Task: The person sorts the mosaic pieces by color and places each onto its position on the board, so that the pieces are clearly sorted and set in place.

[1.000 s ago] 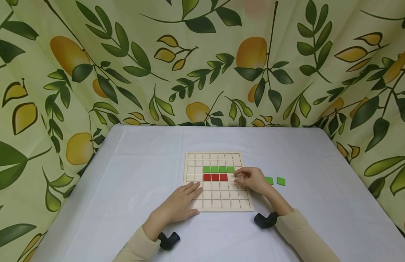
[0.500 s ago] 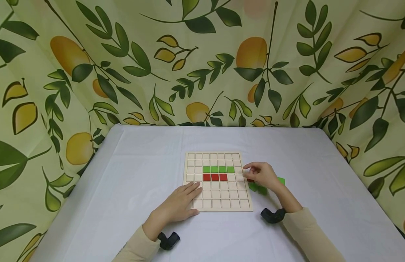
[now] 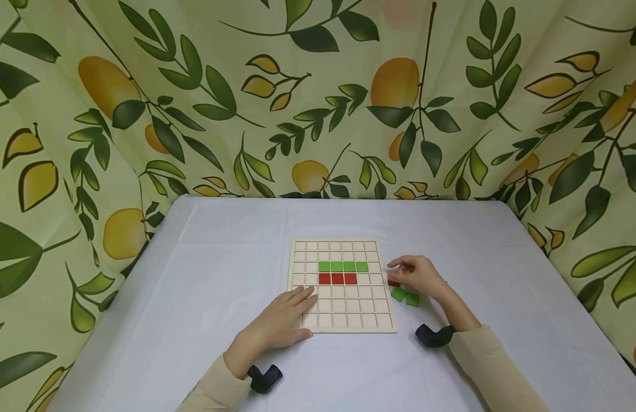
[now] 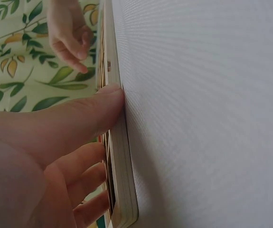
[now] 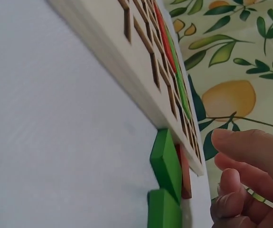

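Note:
A wooden grid board (image 3: 352,307) lies on the table with a row of green tiles (image 3: 337,266) and, just below it, three red tiles (image 3: 338,278). My left hand (image 3: 279,317) rests on the board's near left part with spread fingers, and in the left wrist view its thumb (image 4: 86,111) touches the board's edge. Beyond the right edge, my right hand (image 3: 416,274) hovers over loose tiles, its thumb and index finger apart with nothing between them. Next to it lie a loose red tile (image 3: 393,282) and green tiles (image 3: 413,300), partly hidden by the hand.
A white cloth (image 3: 215,257) covers the table. A curtain (image 3: 328,131) with a leaf and fruit print hangs behind and along both sides. Black curved pieces (image 3: 266,379) are worn at both wrists.
My right hand has drawn back from the board's right columns to the right, over the loose tiles, uncovering a red and some green ones. My left hand and the tiles on the board stay put.

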Demonstrator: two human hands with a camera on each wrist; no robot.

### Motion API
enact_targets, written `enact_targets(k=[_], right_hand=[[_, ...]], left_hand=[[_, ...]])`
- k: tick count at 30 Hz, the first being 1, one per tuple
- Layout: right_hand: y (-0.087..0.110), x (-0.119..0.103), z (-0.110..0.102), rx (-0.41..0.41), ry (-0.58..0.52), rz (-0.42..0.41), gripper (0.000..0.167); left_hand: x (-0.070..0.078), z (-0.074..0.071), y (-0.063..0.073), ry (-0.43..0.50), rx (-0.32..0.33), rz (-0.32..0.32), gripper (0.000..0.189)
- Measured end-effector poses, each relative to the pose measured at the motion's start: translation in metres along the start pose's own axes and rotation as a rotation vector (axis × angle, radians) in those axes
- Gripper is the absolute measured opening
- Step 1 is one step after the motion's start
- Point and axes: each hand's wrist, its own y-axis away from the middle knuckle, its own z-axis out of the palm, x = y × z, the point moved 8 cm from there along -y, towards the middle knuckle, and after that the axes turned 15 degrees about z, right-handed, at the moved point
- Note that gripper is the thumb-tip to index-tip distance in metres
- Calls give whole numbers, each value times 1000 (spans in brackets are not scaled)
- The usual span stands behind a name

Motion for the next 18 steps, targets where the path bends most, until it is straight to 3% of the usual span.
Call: enact_targets(k=[10, 18], right_hand=[[1, 13, -1, 6, 42, 76, 25], [0, 12, 3, 4, 79, 75, 23]], left_hand=[[-1, 1, -1, 18, -1, -13, 68], [-2, 2, -1, 19, -6, -18, 69]])
